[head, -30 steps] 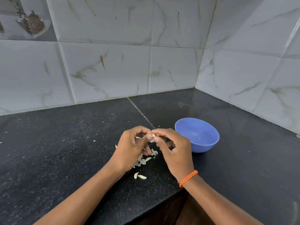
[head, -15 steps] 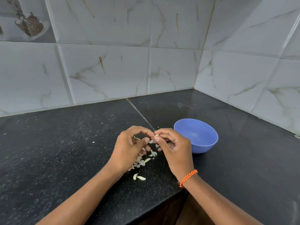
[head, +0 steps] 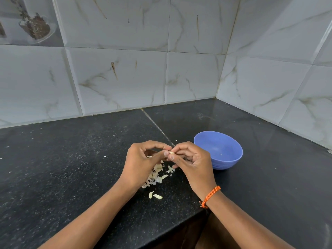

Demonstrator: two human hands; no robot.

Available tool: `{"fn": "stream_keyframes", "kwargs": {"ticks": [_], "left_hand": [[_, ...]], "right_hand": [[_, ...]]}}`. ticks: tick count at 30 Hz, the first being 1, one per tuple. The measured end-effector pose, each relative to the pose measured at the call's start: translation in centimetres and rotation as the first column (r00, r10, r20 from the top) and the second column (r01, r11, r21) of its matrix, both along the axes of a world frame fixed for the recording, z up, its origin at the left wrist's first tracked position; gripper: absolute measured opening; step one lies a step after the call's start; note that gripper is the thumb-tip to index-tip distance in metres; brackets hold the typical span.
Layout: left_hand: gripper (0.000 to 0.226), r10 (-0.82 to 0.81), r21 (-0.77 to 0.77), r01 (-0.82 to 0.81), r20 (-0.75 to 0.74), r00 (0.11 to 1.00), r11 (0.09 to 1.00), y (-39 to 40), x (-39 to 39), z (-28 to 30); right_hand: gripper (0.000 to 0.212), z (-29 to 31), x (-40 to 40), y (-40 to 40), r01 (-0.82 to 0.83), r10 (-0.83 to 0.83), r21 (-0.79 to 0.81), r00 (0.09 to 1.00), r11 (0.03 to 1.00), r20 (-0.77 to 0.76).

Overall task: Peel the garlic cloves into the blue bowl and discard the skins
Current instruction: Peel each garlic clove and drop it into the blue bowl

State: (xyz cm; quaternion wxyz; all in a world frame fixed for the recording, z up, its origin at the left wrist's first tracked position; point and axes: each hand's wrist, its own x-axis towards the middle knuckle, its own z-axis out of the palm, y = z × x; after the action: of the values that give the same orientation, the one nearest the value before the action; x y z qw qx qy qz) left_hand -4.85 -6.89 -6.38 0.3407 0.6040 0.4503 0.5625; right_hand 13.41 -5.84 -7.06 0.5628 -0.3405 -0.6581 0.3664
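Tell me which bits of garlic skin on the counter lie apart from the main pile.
The two skins nearest the counter's front edge, below the left hand; the pile sits between both hands.

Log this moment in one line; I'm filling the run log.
step: peeling | hands: both pinch garlic clove | bowl: looks empty | skins: on counter

A plain periwinkle-blue bowl [head: 218, 150] stands out against a black countertop [head: 71, 168] flecked with fine white and grey speckles. Pale cream garlic skins [head: 158, 175] lie scattered on the dark stone, and a creamy-white garlic clove [head: 171, 153] shows between the fingertips, while a braided orange wristband [head: 210, 196] with darker flecks circles the right wrist. Behind, glossy white wall tiles [head: 116, 78] carry marble-like veins of tan and brown, with thin grey grout lines between them.
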Motion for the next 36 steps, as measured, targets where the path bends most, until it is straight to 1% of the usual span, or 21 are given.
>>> {"fn": "stream_keyframes", "kwargs": {"ticks": [4, 7, 10, 13, 16, 21, 23, 25, 29, 34, 36], "left_hand": [[0.003, 0.001, 0.014, 0.0, -0.013, 1.0, 1.0, 0.19, 0.0, -0.18], [0.004, -0.011, 0.019, 0.011, -0.046, 0.999, 1.0, 0.31, 0.21, -0.3], [0.005, -0.061, -0.001, 0.061, 0.024, 0.998, 0.998, 0.34, 0.46, -0.46], [0.01, -0.107, -0.022, 0.11, 0.104, 0.989, 0.994, 0.24, 0.49, -0.54], [0.011, -0.131, -0.044, 0.136, 0.113, 0.985, 0.99, 0.15, 0.41, -0.43], [0.009, -0.094, -0.054, 0.101, 0.126, 0.988, 0.993, 0.08, 0.38, -0.36], [0.008, -0.085, -0.047, 0.09, 0.108, 0.99, 0.995, -0.06, 0.45, -0.32], [0.007, -0.071, -0.042, 0.075, 0.095, 0.993, 0.996, -0.19, 0.55, -0.31], [0.007, -0.029, -0.032, 0.03, 0.041, 0.999, 0.999, -0.32, 0.74, -0.42], [0.008, -0.007, -0.017, 0.007, -0.01, 1.0, 1.0, -0.3, 0.77, -0.48], [0.009, -0.011, -0.008, 0.011, -0.007, 1.0, 1.0, -0.27, 0.76, -0.42]], "right_hand": [[0.012, -0.17, -0.03, 0.06, 0.036, -0.036, 0.022, 0.999, 0.999, 0.033], [0.01, -0.49, -0.06, 0.29, 0.088, -0.091, 0.05, 0.994, 0.995, 0.065], [0.011, -0.59, 0.03, 0.41, 0.096, -0.1, 0.055, 0.992, 0.994, 0.076], [0.014, -0.23, 0.0, 0.23, 0.086, -0.088, 0.048, 0.995, 0.995, 0.037], [0.014, -0.06, 0.11, 0.21, 0.085, -0.086, 0.057, 0.996, 0.995, 0.018], [0.006, -0.38, 0.01, 0.23, 0.08, -0.083, 0.066, 0.996, 0.995, 0.034], [0.007, -0.41, -0.15, 0.19, 0.098, -0.105, 0.103, 0.992, 0.99, 0.07], [0.009, -0.37, -0.24, 0.11, 0.137, -0.16, 0.163, 0.977, 0.977, 0.138], [0.01, -0.42, -0.35, -0.02, 0.186, -0.276, 0.294, 0.912, 0.938, 0.302], [0.011, -0.71, -0.36, 0.15, 0.172, -0.309, 0.337, 0.858, 0.926, 0.411], [0.012, -0.67, -0.41, 0.08, 0.154, -0.295, 0.34, 0.86, 0.928, 0.416]]}}
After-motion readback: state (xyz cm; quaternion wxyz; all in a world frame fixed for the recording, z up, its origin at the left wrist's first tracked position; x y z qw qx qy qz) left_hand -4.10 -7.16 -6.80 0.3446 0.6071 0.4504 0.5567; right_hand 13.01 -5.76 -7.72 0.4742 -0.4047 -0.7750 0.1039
